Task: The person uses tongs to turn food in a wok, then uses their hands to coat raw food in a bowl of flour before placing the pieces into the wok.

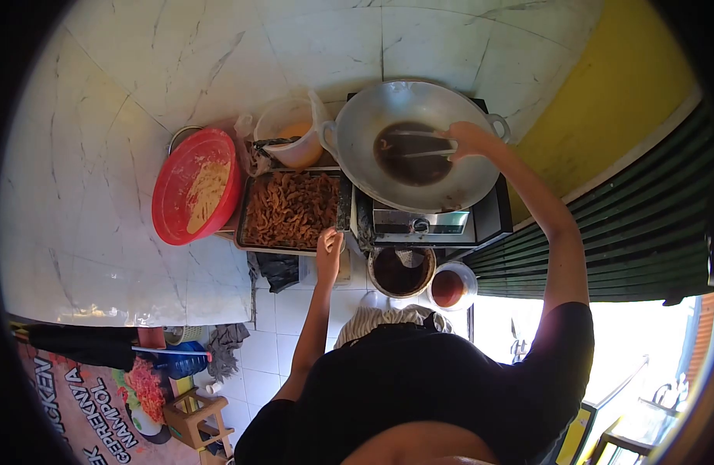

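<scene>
My right hand (473, 141) is closed around metal tongs (430, 153), whose arms reach into the dark oil (409, 167) of a large silver wok (364, 147). A small brown piece shows near the tips of the tongs. Curled at the front right edge of a metal tray (283, 249), my left hand (329, 246) has its fingers closed; whether anything is in them is hidden. Brown fried strips (289, 208) fill that tray. The wok sits on a gas stove (419, 222) with a control knob in front.
Left of the tray, a red basin (165, 203) holds pale flour. Behind it stands a whitish tub (283, 120) with orange-yellow contents. Below the stove are a pot of dark liquid (395, 275) and a bucket of reddish liquid (447, 288). A brown stool (188, 418) stands lower left.
</scene>
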Action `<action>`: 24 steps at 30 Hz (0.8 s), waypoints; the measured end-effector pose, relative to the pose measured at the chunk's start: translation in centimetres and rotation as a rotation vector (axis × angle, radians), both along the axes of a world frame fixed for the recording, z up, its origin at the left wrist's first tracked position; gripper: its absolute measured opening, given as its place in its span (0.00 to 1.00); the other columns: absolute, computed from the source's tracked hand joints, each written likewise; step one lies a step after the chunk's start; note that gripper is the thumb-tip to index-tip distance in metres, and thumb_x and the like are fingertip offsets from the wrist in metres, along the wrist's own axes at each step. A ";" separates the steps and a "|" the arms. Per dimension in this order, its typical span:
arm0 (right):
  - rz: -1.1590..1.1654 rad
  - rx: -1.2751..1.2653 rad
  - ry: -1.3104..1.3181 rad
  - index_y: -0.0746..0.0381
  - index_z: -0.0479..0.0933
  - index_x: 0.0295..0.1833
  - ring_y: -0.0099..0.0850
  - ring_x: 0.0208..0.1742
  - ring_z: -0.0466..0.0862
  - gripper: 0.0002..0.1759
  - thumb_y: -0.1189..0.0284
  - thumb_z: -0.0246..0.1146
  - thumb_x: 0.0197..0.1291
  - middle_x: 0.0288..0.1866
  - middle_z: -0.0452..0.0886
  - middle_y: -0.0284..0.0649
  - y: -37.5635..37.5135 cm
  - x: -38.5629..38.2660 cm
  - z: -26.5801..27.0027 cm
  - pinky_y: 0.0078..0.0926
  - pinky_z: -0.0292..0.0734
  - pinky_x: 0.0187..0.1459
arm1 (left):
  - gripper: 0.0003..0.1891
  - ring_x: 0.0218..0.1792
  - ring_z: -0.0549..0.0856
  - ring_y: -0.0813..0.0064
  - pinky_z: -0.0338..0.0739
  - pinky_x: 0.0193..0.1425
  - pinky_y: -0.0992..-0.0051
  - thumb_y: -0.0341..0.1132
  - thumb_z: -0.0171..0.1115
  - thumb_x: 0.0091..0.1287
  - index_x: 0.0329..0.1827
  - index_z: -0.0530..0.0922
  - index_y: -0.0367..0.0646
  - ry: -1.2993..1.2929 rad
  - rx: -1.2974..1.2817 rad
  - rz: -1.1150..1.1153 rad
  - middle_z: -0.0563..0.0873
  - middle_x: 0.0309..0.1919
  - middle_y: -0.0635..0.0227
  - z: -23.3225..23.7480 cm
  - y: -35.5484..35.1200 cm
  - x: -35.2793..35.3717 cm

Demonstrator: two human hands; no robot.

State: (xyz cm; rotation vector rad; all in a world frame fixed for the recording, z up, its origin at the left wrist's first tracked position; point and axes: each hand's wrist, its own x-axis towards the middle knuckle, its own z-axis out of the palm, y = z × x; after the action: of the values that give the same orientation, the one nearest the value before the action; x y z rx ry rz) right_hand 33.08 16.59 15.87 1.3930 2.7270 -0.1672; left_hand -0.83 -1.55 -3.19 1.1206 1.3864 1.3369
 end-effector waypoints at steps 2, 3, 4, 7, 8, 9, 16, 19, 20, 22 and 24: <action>0.042 0.045 -0.044 0.59 0.72 0.49 0.43 0.34 0.77 0.35 0.65 0.67 0.26 0.30 0.76 0.49 0.8 -0.6 0.2 0.35 0.71 0.37 | 0.21 0.46 0.73 0.74 0.66 0.48 0.77 0.42 0.57 0.58 0.50 0.67 0.37 -0.074 -0.031 -0.040 0.73 0.45 0.61 0.8 0.5 0.4; 0.077 0.024 -0.089 0.58 0.70 0.51 0.43 0.35 0.75 0.35 0.65 0.66 0.28 0.29 0.73 0.48 1.3 -0.8 0.4 0.36 0.69 0.37 | 0.22 0.45 0.73 0.73 0.66 0.47 0.77 0.42 0.58 0.57 0.50 0.67 0.37 -0.064 -0.028 -0.031 0.73 0.44 0.61 0.8 0.7 0.4; 0.111 0.004 -0.133 0.56 0.68 0.54 0.43 0.35 0.73 0.36 0.65 0.66 0.31 0.28 0.70 0.47 1.7 -0.9 0.5 0.37 0.67 0.37 | 0.22 0.45 0.73 0.73 0.66 0.47 0.77 0.42 0.58 0.57 0.50 0.67 0.37 -0.064 -0.027 -0.031 0.73 0.44 0.61 0.9 0.9 0.5; 0.153 0.019 -0.149 0.57 0.69 0.52 0.43 0.35 0.74 0.34 0.66 0.66 0.31 0.29 0.71 0.46 2.5 -1.2 0.5 0.37 0.68 0.37 | 0.23 0.45 0.74 0.72 0.66 0.47 0.77 0.42 0.59 0.57 0.50 0.67 0.36 -0.047 -0.036 -0.015 0.72 0.45 0.60 0.8 1.1 0.3; 0.152 0.021 -0.149 0.57 0.69 0.52 0.43 0.35 0.74 0.34 0.66 0.66 0.31 0.29 0.71 0.46 2.8 -1.2 0.5 0.37 0.68 0.37 | 0.24 0.45 0.74 0.72 0.67 0.47 0.76 0.42 0.59 0.56 0.50 0.67 0.36 -0.053 -0.044 -0.025 0.72 0.45 0.60 0.7 1.2 0.2; 0.150 0.009 -0.149 0.57 0.70 0.51 0.43 0.35 0.74 0.33 0.65 0.66 0.31 0.29 0.72 0.46 3.0 -1.1 0.4 0.37 0.68 0.37 | 0.24 0.45 0.74 0.72 0.67 0.48 0.76 0.42 0.60 0.56 0.51 0.67 0.36 -0.060 -0.054 -0.034 0.72 0.45 0.60 0.8 1.2 0.1; 0.124 -0.018 -0.145 0.59 0.72 0.48 0.43 0.36 0.75 0.30 0.65 0.66 0.32 0.31 0.74 0.46 4.5 -0.6 -0.3 0.37 0.68 0.37 | 0.23 0.44 0.74 0.71 0.67 0.47 0.73 0.43 0.59 0.57 0.50 0.67 0.38 -0.028 -0.039 -0.044 0.72 0.44 0.61 0.6 1.4 -0.1; 0.137 0.019 -0.118 0.60 0.73 0.46 0.43 0.34 0.76 0.29 0.67 0.66 0.30 0.28 0.76 0.47 4.8 -0.4 -1.1 0.36 0.71 0.37 | 0.23 0.43 0.74 0.72 0.67 0.46 0.74 0.43 0.59 0.57 0.51 0.67 0.38 -0.042 -0.036 -0.062 0.73 0.44 0.61 0.4 1.5 -0.2; 0.137 0.021 -0.117 0.60 0.73 0.46 0.43 0.34 0.76 0.29 0.67 0.66 0.30 0.28 0.76 0.47 4.9 -0.3 -1.2 0.36 0.71 0.37 | 0.23 0.43 0.74 0.72 0.67 0.46 0.75 0.42 0.59 0.57 0.50 0.67 0.38 -0.055 -0.033 -0.069 0.73 0.44 0.61 0.3 1.5 -0.2; 0.101 -0.015 -0.070 0.59 0.74 0.45 0.43 0.35 0.76 0.28 0.67 0.66 0.31 0.28 0.76 0.48 4.6 -0.1 -1.6 0.36 0.71 0.37 | 0.23 0.43 0.75 0.73 0.68 0.46 0.76 0.42 0.59 0.57 0.50 0.66 0.38 -0.070 -0.032 -0.077 0.73 0.44 0.62 0.2 1.5 -0.2; 0.078 -0.014 -0.048 0.59 0.74 0.45 0.44 0.35 0.76 0.27 0.66 0.65 0.31 0.29 0.76 0.48 4.1 0.2 -2.3 0.36 0.71 0.37 | 0.23 0.43 0.75 0.73 0.68 0.46 0.76 0.42 0.59 0.57 0.50 0.67 0.38 -0.067 -0.019 -0.071 0.73 0.43 0.62 0.1 1.5 -0.2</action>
State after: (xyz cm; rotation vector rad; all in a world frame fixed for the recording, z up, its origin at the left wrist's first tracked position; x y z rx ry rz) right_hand 33.26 20.73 13.61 1.2674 2.7298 -0.1454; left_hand -1.01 -0.06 -3.07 1.0922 1.2968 1.2969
